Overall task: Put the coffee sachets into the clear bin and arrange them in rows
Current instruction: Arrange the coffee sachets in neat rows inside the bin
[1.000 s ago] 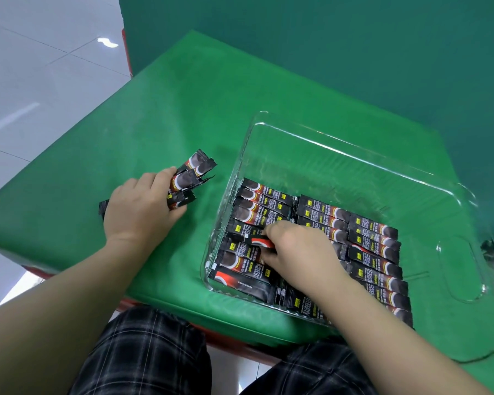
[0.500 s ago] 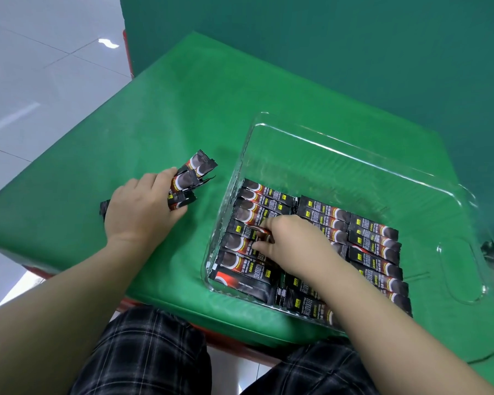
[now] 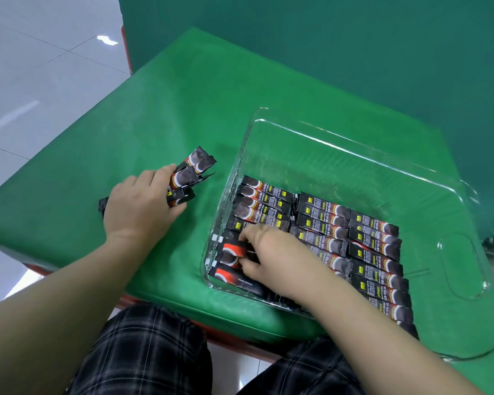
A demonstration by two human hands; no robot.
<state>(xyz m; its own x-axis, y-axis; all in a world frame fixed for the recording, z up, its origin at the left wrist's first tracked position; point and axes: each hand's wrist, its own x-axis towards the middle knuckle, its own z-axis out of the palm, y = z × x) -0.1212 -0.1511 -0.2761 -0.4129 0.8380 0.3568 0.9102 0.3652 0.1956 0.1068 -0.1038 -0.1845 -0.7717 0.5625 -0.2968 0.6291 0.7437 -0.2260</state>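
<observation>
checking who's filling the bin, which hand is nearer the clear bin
Right. The right hand is inside the clear bin, on the sachets there. The left hand is outside it on the table, holding a bundle of sachets.

**A staged indoor work spot, kind of room unclear**

A desk (image 3: 166,115) draped in bright green cloth stands against a darker green backdrop (image 3: 325,38). Past the desk's left edge lies a glossy pale tiled floor (image 3: 40,67) that mirrors a ceiling light. Red framing (image 3: 127,52) shows at the desk's far-left corner. Nothing marks a home, shop or office.
</observation>
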